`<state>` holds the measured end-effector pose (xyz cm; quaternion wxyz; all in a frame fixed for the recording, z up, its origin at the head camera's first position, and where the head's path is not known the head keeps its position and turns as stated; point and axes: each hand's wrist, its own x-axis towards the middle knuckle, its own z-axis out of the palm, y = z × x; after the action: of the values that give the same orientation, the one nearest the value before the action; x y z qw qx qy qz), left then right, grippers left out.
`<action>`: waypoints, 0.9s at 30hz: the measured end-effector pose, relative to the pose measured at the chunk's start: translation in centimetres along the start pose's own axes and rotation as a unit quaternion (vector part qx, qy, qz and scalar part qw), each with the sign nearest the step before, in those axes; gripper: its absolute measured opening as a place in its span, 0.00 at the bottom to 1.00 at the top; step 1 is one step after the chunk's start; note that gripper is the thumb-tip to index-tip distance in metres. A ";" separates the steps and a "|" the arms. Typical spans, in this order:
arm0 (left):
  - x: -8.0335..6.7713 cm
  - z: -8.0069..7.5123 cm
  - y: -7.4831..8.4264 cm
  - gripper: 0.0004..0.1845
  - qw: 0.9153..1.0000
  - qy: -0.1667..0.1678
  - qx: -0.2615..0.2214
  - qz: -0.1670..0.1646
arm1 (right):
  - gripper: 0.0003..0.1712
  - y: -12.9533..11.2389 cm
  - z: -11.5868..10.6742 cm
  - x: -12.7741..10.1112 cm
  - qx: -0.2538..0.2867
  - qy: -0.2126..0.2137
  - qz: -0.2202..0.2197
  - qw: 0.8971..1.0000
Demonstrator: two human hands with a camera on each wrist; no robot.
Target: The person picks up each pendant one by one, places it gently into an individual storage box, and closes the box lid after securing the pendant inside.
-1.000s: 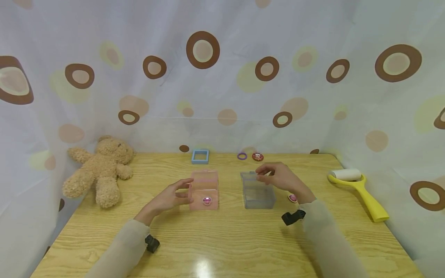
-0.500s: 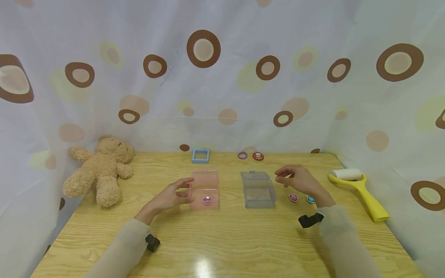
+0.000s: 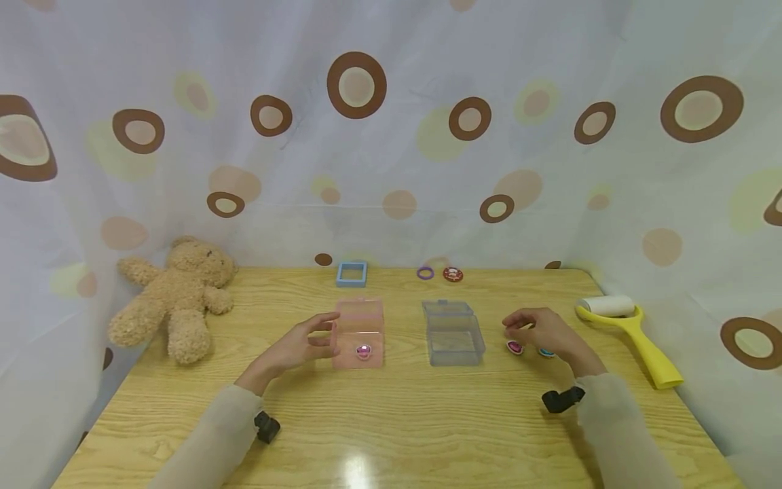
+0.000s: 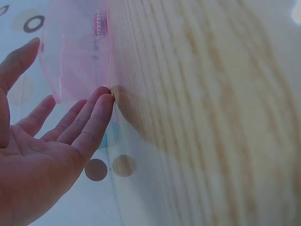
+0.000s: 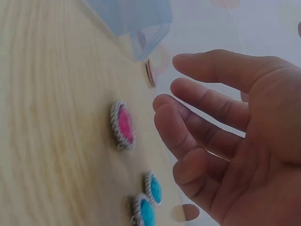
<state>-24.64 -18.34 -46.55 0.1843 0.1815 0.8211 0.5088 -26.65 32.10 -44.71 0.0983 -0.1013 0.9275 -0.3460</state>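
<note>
Grip, left: left hand (image 3: 297, 349) relaxed, fingers nearly straight, holding nothing; fingertips (image 4: 104, 95) at the left side of the pink box (image 3: 359, 333).
Grip, right: right hand (image 3: 546, 333) loosely spread, nothing between the fingers (image 5: 175, 123); it hovers above the table, over the gems.
Gems: pink gem (image 3: 515, 348) lies flat on the wood just right of the clear box (image 3: 453, 333); two blue gems (image 5: 149, 197) beside it, nearer the wrist. Another pink gem (image 3: 363, 351) sits in the pink box.
Surface: light wood-grain table (image 3: 391, 421), glossy, with a lamp glare near the front edge.
Far edge: blue square frame (image 3: 351, 273), purple ring (image 3: 425, 273), red round piece (image 3: 453, 274).
Sides: teddy bear (image 3: 176, 295) at left; yellow lint roller (image 3: 629, 336) at right.
Room: white curtain (image 3: 391, 136) with brown and yellow circles closes off three sides.
</note>
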 end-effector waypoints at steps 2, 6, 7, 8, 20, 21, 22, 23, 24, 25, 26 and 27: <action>0.0 0.0 0.0 0.41 1.000 0.000 0.000 -0.002 | 0.19 0.6 0.1 -0.2 0.002 -0.005 0.004 1.000; 0.0 0.0 0.0 0.41 1.000 0.001 -0.002 -0.003 | 0.19 1.5 0.3 -0.5 0.003 -0.010 0.014 1.000; 0.0 0.0 0.0 0.41 1.000 0.001 -0.002 -0.003 | 0.19 1.6 0.3 -0.6 0.006 -0.012 0.015 1.000; 0.0 0.0 0.0 0.41 1.000 0.000 -0.003 -0.003 | 0.19 1.7 0.4 -0.7 0.009 -0.013 0.018 1.000; 0.0 0.0 0.0 0.42 1.000 -0.003 -0.004 -0.002 | 0.19 2.6 1.0 -0.7 -0.018 -0.014 0.009 1.000; 0.0 0.0 0.0 0.42 1.000 -0.003 -0.004 -0.002 | 0.19 2.6 1.0 -0.6 -0.024 -0.013 0.007 1.000; 0.0 0.0 0.0 0.42 1.000 -0.003 -0.004 -0.002 | 0.18 2.6 1.1 -0.6 -0.032 -0.013 0.004 0.999; 0.0 0.0 0.0 0.42 1.000 -0.002 -0.004 -0.002 | 0.18 2.7 1.1 -0.5 -0.038 -0.011 0.004 0.999; 0.0 0.0 0.1 0.42 1.000 -0.002 -0.004 -0.001 | 0.18 2.7 1.1 -0.5 -0.044 -0.012 0.000 0.999; 0.0 0.0 0.1 0.41 1.000 -0.001 -0.005 -0.001 | 0.17 2.7 1.1 -0.5 -0.048 -0.012 0.000 0.999; 0.0 0.0 0.1 0.41 1.000 -0.001 -0.005 -0.001 | 0.17 2.8 1.1 -0.5 -0.053 -0.012 -0.003 0.999; 0.0 0.0 0.1 0.41 1.000 -0.001 -0.006 -0.001 | 0.17 2.8 1.1 -0.4 -0.054 -0.013 -0.004 0.998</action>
<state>-24.63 -18.29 -46.42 0.1866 0.1802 0.8182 0.5130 -26.27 33.58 -47.29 0.1030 -0.1150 0.9432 -0.2941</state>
